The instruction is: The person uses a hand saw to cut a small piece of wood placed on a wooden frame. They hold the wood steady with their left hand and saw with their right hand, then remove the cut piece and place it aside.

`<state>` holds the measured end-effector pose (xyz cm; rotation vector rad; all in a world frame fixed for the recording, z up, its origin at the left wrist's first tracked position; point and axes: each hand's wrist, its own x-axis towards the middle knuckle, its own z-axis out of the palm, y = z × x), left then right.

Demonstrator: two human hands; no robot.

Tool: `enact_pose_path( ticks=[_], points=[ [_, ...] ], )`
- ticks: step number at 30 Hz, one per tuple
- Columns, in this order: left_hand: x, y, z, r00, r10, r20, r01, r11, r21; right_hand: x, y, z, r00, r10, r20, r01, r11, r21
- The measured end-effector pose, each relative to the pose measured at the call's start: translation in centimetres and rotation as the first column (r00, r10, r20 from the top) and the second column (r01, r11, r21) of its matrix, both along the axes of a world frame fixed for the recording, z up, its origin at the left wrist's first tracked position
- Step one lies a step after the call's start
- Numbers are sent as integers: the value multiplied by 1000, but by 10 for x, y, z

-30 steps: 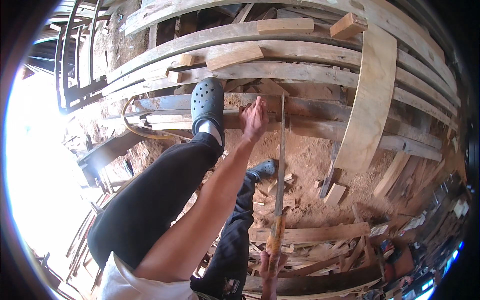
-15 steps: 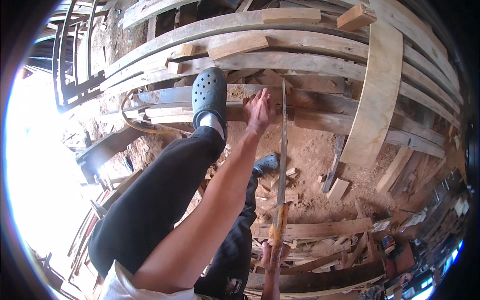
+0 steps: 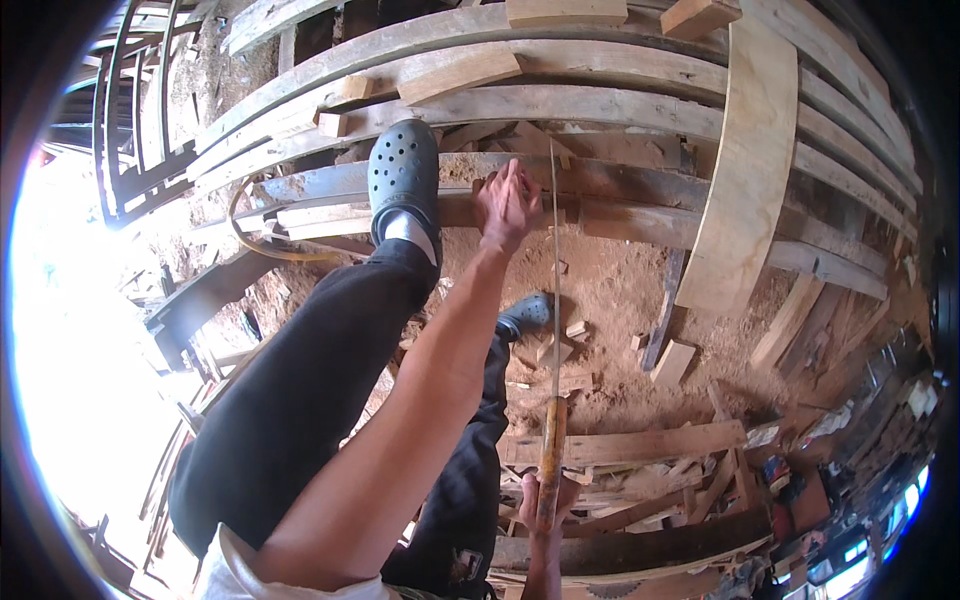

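- While the right hand (image 3: pixel 545 500) is wrapped around the worn yellow handle of the saw (image 3: pixel 554 412), its thin blade reaches across the near edge of the dark timber (image 3: pixel 635 184).
- Just left of the blade, the left hand (image 3: pixel 508 205) rests against the timber, fingers bunched; whether they clamp it, I cannot tell from where I'm standing.
- Farther left, a blue-grey clog (image 3: pixel 403 172) is planted over the timber.
- I'd judge the saw light and its blade springy sideways, so the handle is the place to hold it.
- The timber looks heavy, stiff and more dusty than slippery; I'd hold it from above, palm down, well clear of the blade.
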<state>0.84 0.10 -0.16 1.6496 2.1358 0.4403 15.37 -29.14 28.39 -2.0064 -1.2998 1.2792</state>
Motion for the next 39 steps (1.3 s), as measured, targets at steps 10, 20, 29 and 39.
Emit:
enact_pose_path(
  ticks=[10,20,29,39],
  points=[
    [0,3,5,999,-34,8,35,996,-80,-8,10,23,993,-107,-49,92,966,-240],
    [3,4,9,996,41,75,-34,995,-90,-7,30,39,999,-36,25,36,999,-7],
    [3,1,4,999,31,35,-29,998,-54,-3,35,42,969,53,243,-81,991,108],
    [3,1,1,1000,26,16,-26,1000,3,2,7,60,982,-153,110,180,935,-306]
  ],
)
